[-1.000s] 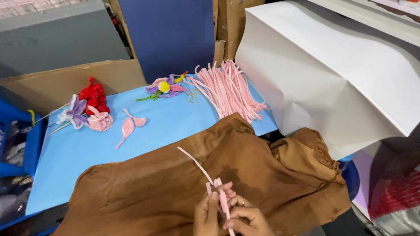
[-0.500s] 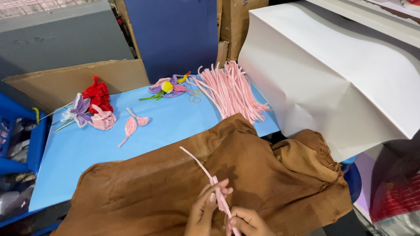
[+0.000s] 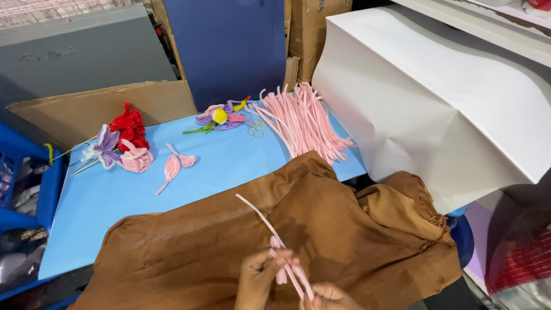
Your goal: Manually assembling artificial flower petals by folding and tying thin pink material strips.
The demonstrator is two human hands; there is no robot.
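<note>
Both hands run off the bottom edge: left hand [image 3: 261, 278] shows to the wrist, right hand [image 3: 328, 296] shows knuckles only. The grip on the pink pipe cleaner [image 3: 270, 229] is partly covered by fingers. Brown cloth [image 3: 344, 229] hides the counter [image 3: 229, 161] from 4 to 8 o'clock.

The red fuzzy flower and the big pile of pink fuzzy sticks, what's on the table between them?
In the head view, between the red flower and the pink pile lie a purple-and-yellow flower and small rings.

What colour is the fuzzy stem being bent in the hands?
Pale pink, seen clearly in the head view: the fuzzy stem lies across brown cloth.
</note>
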